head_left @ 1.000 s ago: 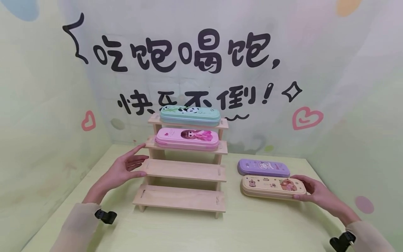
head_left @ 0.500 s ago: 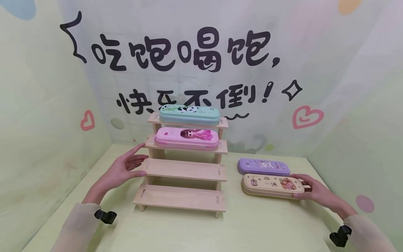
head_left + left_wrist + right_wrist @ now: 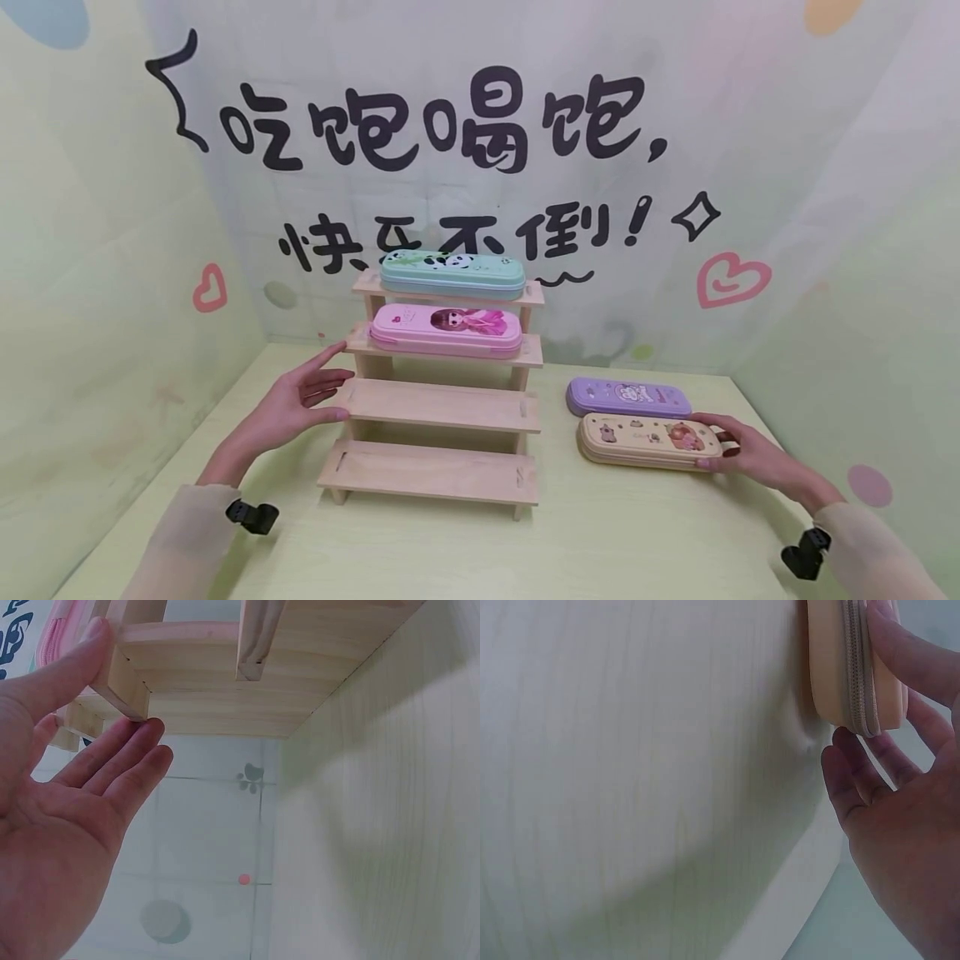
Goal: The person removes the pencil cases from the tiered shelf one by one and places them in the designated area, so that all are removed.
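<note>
At the right of the head view, my right hand pinches the right end of a cream pencil case, thumb on the front side and fingers behind. Its zipper shows in the right wrist view. Directly behind lies a purple pencil case. A four-tier wooden display rack stands left of them, with a green panda pencil case on top and a pink one a tier below. My left hand touches the rack's left side with fairly straight fingers; in the left wrist view its fingertips meet a board end.
The lower two boards of the rack carry nothing. A pale wood-grain table runs under everything. Fabric walls with printed lettering and hearts close in the back and both sides.
The cream pencil case has shifted slightly back toward the purple one. My right hand and wrist have moved a little with it. The left hand stays at the rack.
</note>
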